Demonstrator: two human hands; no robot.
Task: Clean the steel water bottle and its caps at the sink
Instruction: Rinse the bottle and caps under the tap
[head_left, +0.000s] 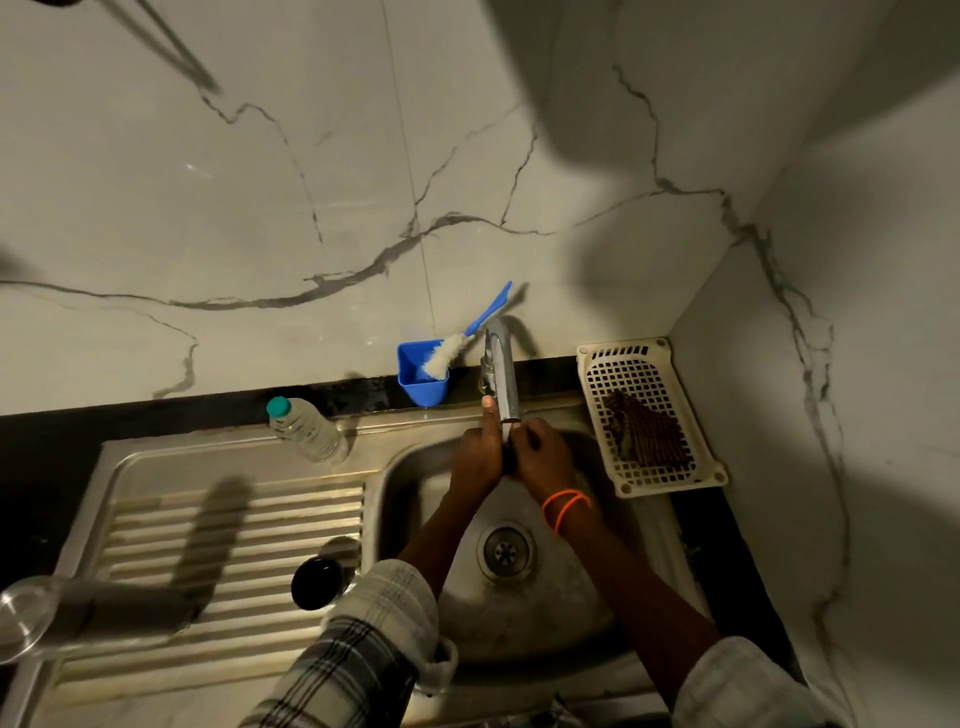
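Head view: both hands meet under the tap (501, 374), right hand (543, 454) curled round a small dark cap (509, 457), left hand (478, 457) flat against it (presumably for rinsing). Steel bottle (104, 610) lies sideways on the drainboard (234, 519) beside another dark cap (317, 582), likely awaiting its turn.

Dim corner of grey-veined marble wall tiles (311, 182), black countertop (47, 447).

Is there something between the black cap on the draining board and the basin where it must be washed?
Nothing visible. The black cap stands near the basin edge; only the left sleeve is beside it.
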